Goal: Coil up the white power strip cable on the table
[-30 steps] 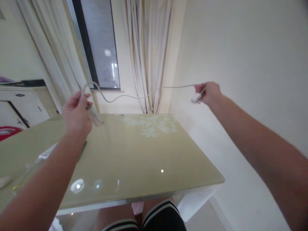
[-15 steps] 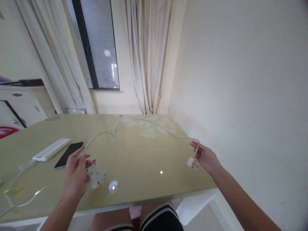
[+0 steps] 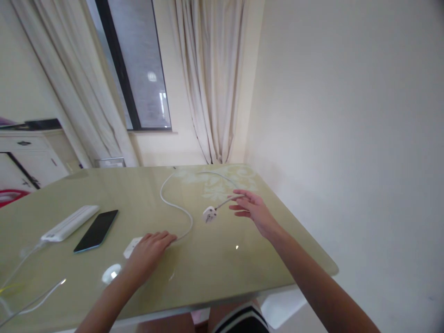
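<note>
1. Left hand (image 3: 150, 251): palm down near the table's near edge, fingers stretched out flat and together over a white adapter block (image 3: 130, 248), only a corner of which shows. It presses on the block rather than clasping it. Half a second ago this hand held the block clear of the surface.
2. Right hand (image 3: 255, 210): above the right side of the table (image 3: 215, 273), fingers loosely extended. The cable meets the fingertips, but I cannot tell whether they pinch it or only touch it.
3. White cable (image 3: 172, 205): lies on the tabletop in an open loop from the block toward the far edge and back. A second ago it was stretched taut in the air between both hands, and it is now slack and laid down.
4. White plug (image 3: 209, 214): at the cable's right end, mid-table, just left of the right hand.
5. White power strip (image 3: 70, 223) and dark phone (image 3: 96, 230): side by side toward the left edge, untouched.
</note>
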A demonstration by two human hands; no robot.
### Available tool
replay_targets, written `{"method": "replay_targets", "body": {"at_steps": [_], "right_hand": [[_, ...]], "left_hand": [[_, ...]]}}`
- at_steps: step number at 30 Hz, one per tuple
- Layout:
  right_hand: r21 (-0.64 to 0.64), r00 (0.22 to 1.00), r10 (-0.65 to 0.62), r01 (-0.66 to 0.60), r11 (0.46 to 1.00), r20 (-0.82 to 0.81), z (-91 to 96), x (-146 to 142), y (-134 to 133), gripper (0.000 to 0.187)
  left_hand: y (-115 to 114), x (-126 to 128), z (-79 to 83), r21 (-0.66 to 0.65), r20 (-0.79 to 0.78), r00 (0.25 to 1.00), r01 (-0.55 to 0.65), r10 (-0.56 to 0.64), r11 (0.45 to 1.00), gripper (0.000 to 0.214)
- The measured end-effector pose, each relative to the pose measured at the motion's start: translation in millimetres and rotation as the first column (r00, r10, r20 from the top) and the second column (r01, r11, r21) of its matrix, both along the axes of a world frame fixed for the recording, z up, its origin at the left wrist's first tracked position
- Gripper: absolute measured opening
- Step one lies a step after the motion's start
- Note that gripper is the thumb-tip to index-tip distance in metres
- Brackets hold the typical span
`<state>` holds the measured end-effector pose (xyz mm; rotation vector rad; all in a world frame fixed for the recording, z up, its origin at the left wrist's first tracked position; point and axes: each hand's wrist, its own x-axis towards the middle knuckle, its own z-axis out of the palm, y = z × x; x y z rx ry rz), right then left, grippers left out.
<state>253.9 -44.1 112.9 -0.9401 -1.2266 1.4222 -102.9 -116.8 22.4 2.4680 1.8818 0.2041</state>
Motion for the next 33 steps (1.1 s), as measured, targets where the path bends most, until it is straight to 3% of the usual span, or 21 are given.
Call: {"method": "replay_targets", "body": {"at_steps": [3, 5, 6, 8, 10, 12, 13, 16, 19, 21, 22, 24, 27, 29, 31, 33], "right_hand": [[0.176, 0.933, -0.01, -0.058, 0.983, 0.36, 2.3, -17.3, 15.3, 0.017], [0.321, 0.865, -0.09, -0.086, 0.943, 0.494, 4.9, -32.5, 22.3, 0.019], [0.392, 0.831, -0.152, -0.085, 0.916, 0.535, 7.1, -41.6, 24.0, 0.021], [0.51, 0.745, -0.299, -0.064, 0.858, 0.596, 13.4, -62.7, 23.6, 0.028], [0.586, 0.62, -0.413, -0.094, 0.805, 0.667, 20.9, -86.3, 19.3, 0.032], [0.606, 0.481, -0.463, -0.196, 0.771, 0.744, 27.0, -109.0, 14.7, 0.035], [0.594, 0.419, -0.466, -0.254, 0.763, 0.779, 28.4, -118.5, 13.6, 0.036], [0.502, 0.288, -0.418, -0.361, 0.786, 0.861, 23.3, -133.2, 20.2, 0.035], [0.341, 0.222, -0.266, -0.451, 0.825, 0.938, 8.8, -123.3, 41.6, 0.025], [0.247, 0.211, -0.16, -0.502, 0.829, 0.964, 1.0, -106.6, 59.9, 0.023], [0.242, 0.227, -0.142, -0.511, 0.825, 0.964, -0.7, -97.0, 69.0, 0.026], [0.353, 0.341, -0.203, -0.469, 0.809, 0.918, 1.6, -78.7, 85.3, 0.031], [0.631, 0.668, -0.329, -0.273, 0.726, 0.668, 17.2, -62.1, 100.8, 0.038], [0.737, 0.845, -0.35, -0.074, 0.671, 0.404, 30.6, -60.4, 103.4, 0.042], [0.759, 0.925, -0.328, 0.074, 0.647, 0.19, 42.4, -63.2, 100.2, 0.045], [0.742, 0.955, -0.291, 0.156, 0.652, 0.054, 50.4, -66.3, 93.7, 0.046]], "left_hand": [[3.6, 7.4, -4.1, -0.018, 0.099, 0.993, -0.058, 0.06, 0.998, 0.036], [5.5, 22.3, -0.8, 0.011, 0.31, 0.947, -0.094, 0.086, 0.996, 0.028], [6.9, 33.6, 2.8, -0.006, 0.454, 0.887, -0.093, 0.086, 0.996, 0.028], [13.5, 61.7, 14.0, -0.119, 0.754, 0.649, -0.014, 0.1, 0.993, 0.043], [27.5, 90.5, 30.8, -0.16, 0.965, 0.226, 0.087, 0.137, 0.983, 0.056], [48.9, 111.4, 52.9, -0.085, 0.98, -0.173, 0.078, 0.097, 0.993, 0.057], [61.0, 117.1, 65.6, -0.056, 0.95, -0.306, 0.02, 0.059, 0.998, 0.049], [92.1, 114.6, 108.8, -0.05, 0.852, -0.519, -0.222, -0.075, 0.974, 0.026], [105.6, 89.3, 152.6, 0.004, 0.746, -0.636, -0.296, -0.2, 0.955, 0.035], [108.5, 66.6, 173.5, 0.043, 0.697, -0.686, -0.25, -0.209, 0.967, 0.041], [110.6, 55.1, 179.4, 0.05, 0.691, -0.682, -0.283, -0.238, 0.958, 0.045], [119.0, 35.2, 180.6, -0.001, 0.742, -0.619, -0.387, -0.259, 0.922, 0.048], [140.8, 18.8, 161.9, -0.127, 0.854, -0.5, -0.47, -0.145, 0.873, 0.045], [154.9, 18.0, 144.6, -0.167, 0.911, -0.412, -0.427, -0.027, 0.889, 0.052], [163.8, 23.3, 129.9, -0.149, 0.962, -0.269, -0.346, 0.055, 0.926, 0.064], [166.3, 31.7, 121.1, -0.091, 0.992, -0.11, -0.266, 0.064, 0.96, 0.07]]}}
